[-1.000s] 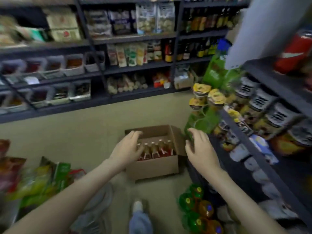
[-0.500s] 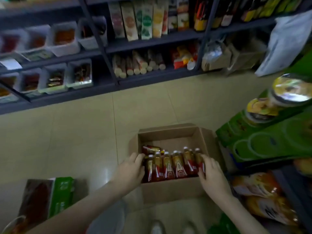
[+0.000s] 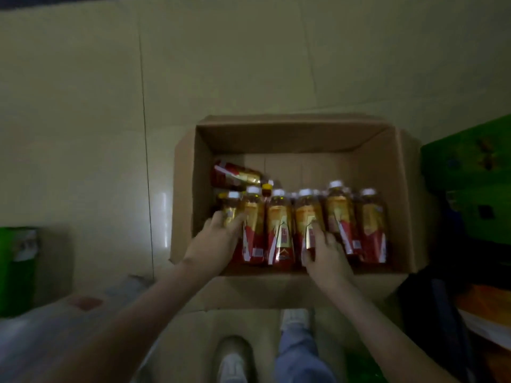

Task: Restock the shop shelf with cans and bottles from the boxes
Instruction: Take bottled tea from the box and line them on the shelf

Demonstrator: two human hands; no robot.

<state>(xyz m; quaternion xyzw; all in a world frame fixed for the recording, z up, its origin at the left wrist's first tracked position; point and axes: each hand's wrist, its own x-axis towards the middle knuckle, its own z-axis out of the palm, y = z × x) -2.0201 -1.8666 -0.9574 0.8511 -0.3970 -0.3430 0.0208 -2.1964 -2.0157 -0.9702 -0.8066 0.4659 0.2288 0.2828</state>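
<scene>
The box (image 3: 290,139) sits open on the floor (image 3: 249,64), right in front of the person's shoes (image 3: 232,360). This is handy, because the person can bend down and reach in with both hands at once.

The bottles (image 3: 279,225) are inside the box. They stand in a row against the wall of the box closest to the person, packed side by side so they prop each other up. The far part of the box is bare cardboard. One lying bottle (image 3: 237,175) is on its side behind the row at the left, I think because nothing is beside it to hold it up.

The left hand (image 3: 215,244) is on the end bottle (image 3: 231,210) at the left of the row. Its fingers (image 3: 217,219) and thumb curl round this bottle, ready to lift it. The right hand (image 3: 326,255) lies over bottles near the middle of the row. Its fingers (image 3: 315,230) reach across them, but the picture is too blurry to tell if they grip one.

The bottles have white caps, gold tops and red and gold labels. The drink inside looks dark amber. They look smooth and light enough for one hand.

Green packs (image 3: 470,167) sit to the right of the box. The shelf is not in this view.
</scene>
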